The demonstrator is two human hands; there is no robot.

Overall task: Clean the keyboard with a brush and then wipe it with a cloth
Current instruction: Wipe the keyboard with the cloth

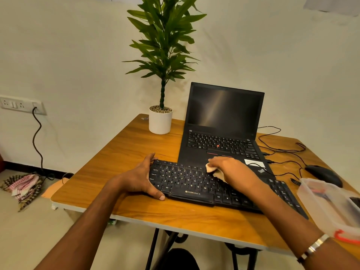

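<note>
A black Zebronics keyboard (192, 184) lies across the wooden table (120, 152) in front of the laptop. My left hand (140, 178) grips the keyboard's left end, fingers curled over its far edge and thumb at its near edge. My right hand (231, 172) holds a small beige cloth (212, 169) pressed onto the keys near the top row, right of the middle. No brush can be made out.
An open black laptop (222, 131) stands just behind the keyboard. A white pot with a tall green plant (160, 121) sits at the back left. A black mouse (323, 175), cables and a clear plastic box (331, 203) crowd the right side.
</note>
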